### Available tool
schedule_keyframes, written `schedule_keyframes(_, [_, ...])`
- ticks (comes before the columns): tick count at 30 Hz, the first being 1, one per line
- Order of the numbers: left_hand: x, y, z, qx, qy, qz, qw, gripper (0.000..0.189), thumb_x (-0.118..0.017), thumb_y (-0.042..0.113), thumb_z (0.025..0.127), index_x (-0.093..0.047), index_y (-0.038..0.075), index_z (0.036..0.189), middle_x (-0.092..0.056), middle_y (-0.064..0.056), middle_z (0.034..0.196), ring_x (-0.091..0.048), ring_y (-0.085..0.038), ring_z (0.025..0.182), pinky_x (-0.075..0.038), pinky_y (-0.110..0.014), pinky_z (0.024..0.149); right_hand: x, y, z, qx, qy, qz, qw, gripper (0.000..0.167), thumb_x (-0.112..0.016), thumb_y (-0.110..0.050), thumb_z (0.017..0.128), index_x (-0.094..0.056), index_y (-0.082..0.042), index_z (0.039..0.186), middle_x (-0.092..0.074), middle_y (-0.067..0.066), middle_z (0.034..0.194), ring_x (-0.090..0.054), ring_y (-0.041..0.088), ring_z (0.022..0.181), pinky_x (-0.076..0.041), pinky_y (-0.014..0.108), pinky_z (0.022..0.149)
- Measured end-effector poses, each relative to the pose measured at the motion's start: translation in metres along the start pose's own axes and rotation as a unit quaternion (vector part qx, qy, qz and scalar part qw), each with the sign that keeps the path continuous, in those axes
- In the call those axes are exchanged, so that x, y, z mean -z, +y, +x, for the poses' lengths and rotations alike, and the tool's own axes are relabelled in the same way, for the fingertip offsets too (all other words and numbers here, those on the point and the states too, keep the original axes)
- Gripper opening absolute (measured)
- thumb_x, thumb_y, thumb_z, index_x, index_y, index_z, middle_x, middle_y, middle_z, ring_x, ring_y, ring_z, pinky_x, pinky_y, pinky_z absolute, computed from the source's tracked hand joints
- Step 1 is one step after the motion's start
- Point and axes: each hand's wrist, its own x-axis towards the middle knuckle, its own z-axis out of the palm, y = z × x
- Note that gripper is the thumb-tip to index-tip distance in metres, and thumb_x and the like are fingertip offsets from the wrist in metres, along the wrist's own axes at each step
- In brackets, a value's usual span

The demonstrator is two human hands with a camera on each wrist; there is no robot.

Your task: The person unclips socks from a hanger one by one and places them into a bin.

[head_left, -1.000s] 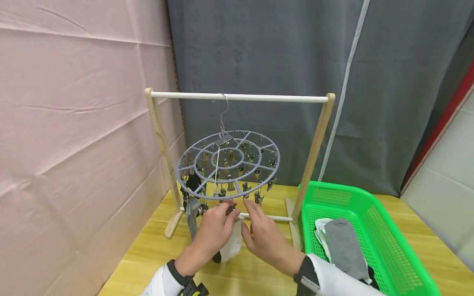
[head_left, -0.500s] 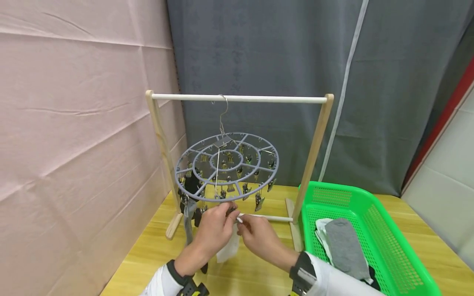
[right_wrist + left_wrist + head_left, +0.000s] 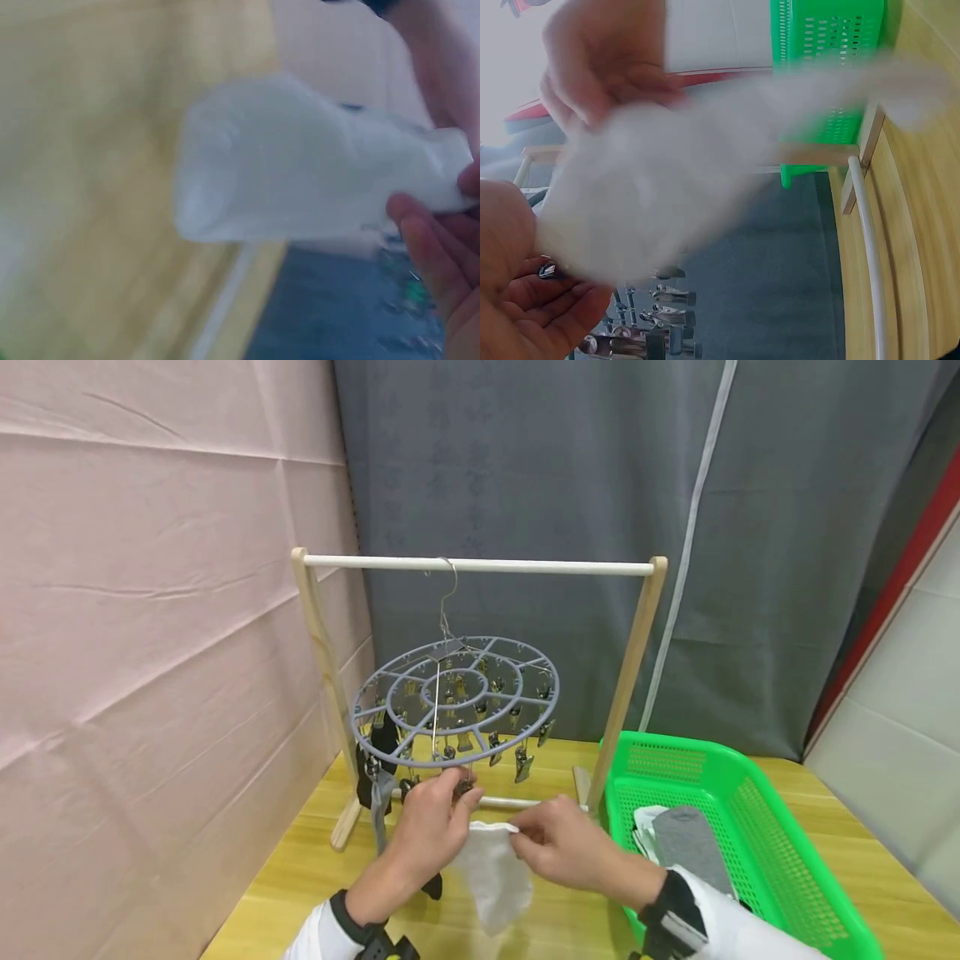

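Note:
A white sock (image 3: 493,877) hangs by its cuff from my right hand (image 3: 573,845), whose thumb and fingers pinch the cuff's right end. My left hand (image 3: 426,822) is at the front rim of a round grey clip hanger (image 3: 447,650), its fingers around a metal clip (image 3: 549,270), mostly hidden by them. The cuff's left end is close below the left thumb. In the left wrist view the blurred sock spans between both hands. A grey sock (image 3: 381,802) and a black sock (image 3: 385,737) hang from clips on the hanger's left side.
The hanger hooks over the white bar (image 3: 555,567) of a wooden stand (image 3: 628,681). Several clips dangle beneath its rings. At right a green basket (image 3: 810,839) holds a folded grey sock (image 3: 693,847) and other pieces. A grey curtain (image 3: 540,468) stands behind.
My right hand first came in to pinch the sock's cuff, then moved right and down, drawing the white sock lower and away from the clip. My left hand stayed at the clip.

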Motion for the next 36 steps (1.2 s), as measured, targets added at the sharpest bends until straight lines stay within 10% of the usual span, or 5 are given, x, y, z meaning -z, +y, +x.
schedule_keyframes(10, [0.001, -0.002, -0.003, 0.045, -0.04, -0.026, 0.9978, 0.014, -0.066, 0.012, 0.09, -0.067, 0.001, 0.1, -0.067, -0.003, 0.075, -0.05, 0.0, 0.059, -0.044, -0.015, 0.054, 0.102, 0.008, -0.021, -0.116, -0.028, 0.033, 0.9923, 0.018, -0.059, 0.0, 0.087, -0.074, -0.006, 0.079, -0.07, 0.0, 0.061, -0.062, -0.001, 0.052, -0.05, 0.022, 0.045])
schedule_keyframes(16, [0.0, -0.005, -0.008, 0.055, -0.038, -0.034, 0.9972, 0.015, -0.066, 0.013, 0.091, -0.067, 0.002, 0.101, -0.07, -0.005, 0.08, -0.055, -0.001, 0.062, -0.045, -0.014, 0.055, 0.135, 0.033, -0.04, -0.201, -0.13, 0.017, 0.9708, 0.031, -0.056, -0.004, 0.085, -0.057, -0.006, 0.054, -0.056, -0.003, 0.046, -0.06, 0.011, 0.041, -0.048, 0.027, 0.043])
schedule_keyframes(21, [-0.002, -0.007, -0.009, 0.046, -0.035, -0.031, 0.9979, 0.015, -0.066, 0.014, 0.091, -0.067, 0.003, 0.1, -0.071, -0.006, 0.081, -0.055, -0.001, 0.062, -0.044, -0.014, 0.055, 0.156, 0.058, -0.05, -0.269, -0.136, -0.035, 0.9529, 0.041, -0.055, -0.01, 0.086, -0.038, -0.014, 0.049, -0.039, -0.008, 0.042, -0.06, 0.019, 0.039, -0.047, 0.028, 0.043])
schedule_keyframes(30, [-0.005, -0.006, -0.009, 0.051, -0.045, -0.038, 0.9969, 0.017, -0.066, 0.016, 0.091, -0.067, 0.003, 0.101, -0.071, -0.005, 0.082, -0.058, -0.003, 0.064, -0.047, -0.015, 0.057, 0.164, 0.103, -0.076, -0.288, -0.027, -0.217, 0.9324, 0.036, -0.06, -0.02, 0.09, -0.06, -0.015, 0.054, -0.039, -0.01, 0.045, -0.035, 0.004, 0.043, -0.025, 0.02, 0.044])
schedule_keyframes(36, [-0.008, -0.003, -0.008, 0.054, -0.053, -0.051, 0.9958, 0.018, -0.066, 0.016, 0.091, -0.067, 0.003, 0.102, -0.068, -0.001, 0.077, -0.051, 0.001, 0.059, -0.045, -0.015, 0.053, 0.144, 0.119, -0.107, -0.25, -0.131, -0.181, 0.942, 0.044, -0.067, -0.012, 0.081, -0.037, -0.02, 0.049, -0.015, -0.013, 0.054, -0.011, 0.0, 0.047, -0.013, 0.019, 0.047])
